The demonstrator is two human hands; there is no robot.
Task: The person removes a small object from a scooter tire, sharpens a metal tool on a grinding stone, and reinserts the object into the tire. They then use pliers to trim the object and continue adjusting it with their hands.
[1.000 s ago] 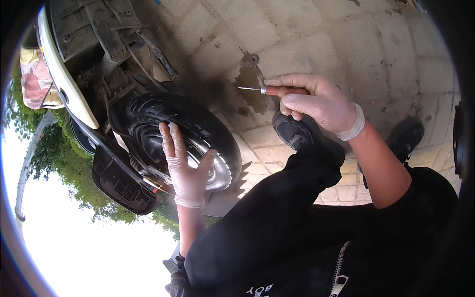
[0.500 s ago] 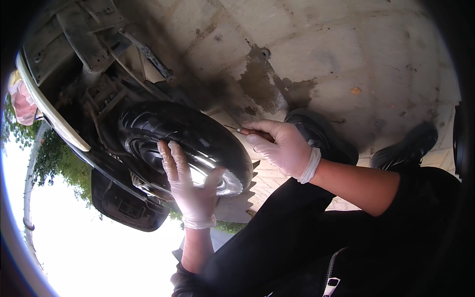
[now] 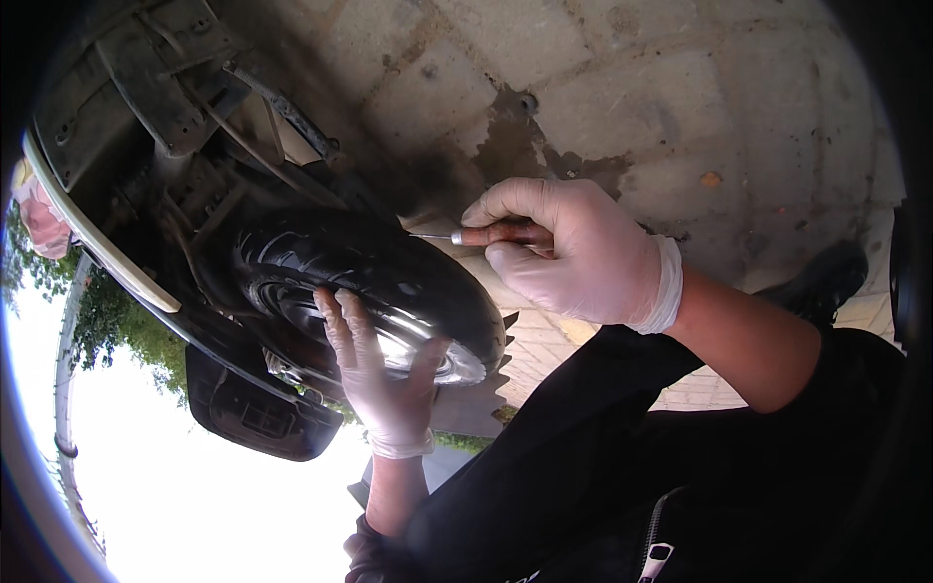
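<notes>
A black tyre on a wheel with a shiny metal rim fills the middle left, under a vehicle body. My left hand, in a clear thin glove, lies with fingers spread against the side of this wheel and holds nothing. My gloved right hand is closed round the brown handle of an awl. Its thin metal shaft points left at the tyre's tread; whether the tip touches the rubber or goes into it, I cannot tell.
Dark frame parts and a pale body edge surround the wheel's upper left. A black mudguard-like flap hangs below. Stone paving with a damp stain lies beyond. My black shoe is at right.
My right hand has risen toward the camera and slightly right, with the awl now level and its shaft against or near the tread. The left hand stays on the wheel, shifted slightly.
</notes>
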